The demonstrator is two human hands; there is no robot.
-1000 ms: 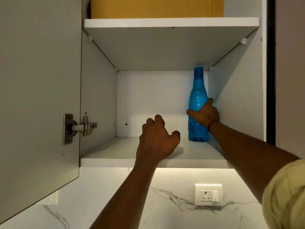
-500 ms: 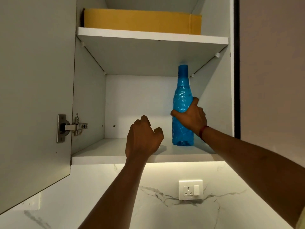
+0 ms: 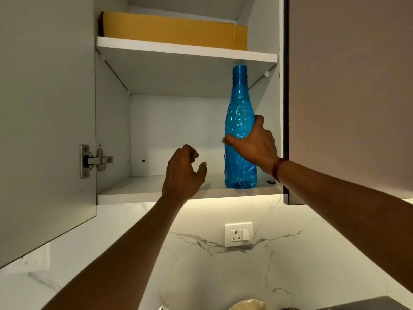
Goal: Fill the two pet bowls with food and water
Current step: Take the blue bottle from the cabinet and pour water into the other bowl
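Here the right hand (image 3: 253, 144) grips the blue bottle (image 3: 240, 130) at the lower shelf (image 3: 138, 193), right of centre; the left hand (image 3: 184, 173) hovers open, empty. Lifted carelessly, the bottle's top could strike the upper shelf (image 3: 185, 50).

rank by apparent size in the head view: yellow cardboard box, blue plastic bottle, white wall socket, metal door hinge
1. yellow cardboard box, partly hidden
2. blue plastic bottle
3. white wall socket and metal door hinge look alike, so unranked

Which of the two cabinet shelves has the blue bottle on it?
The lower shelf: the blue bottle stands there, gripped by the right hand. The upper shelf holds only a yellow box.
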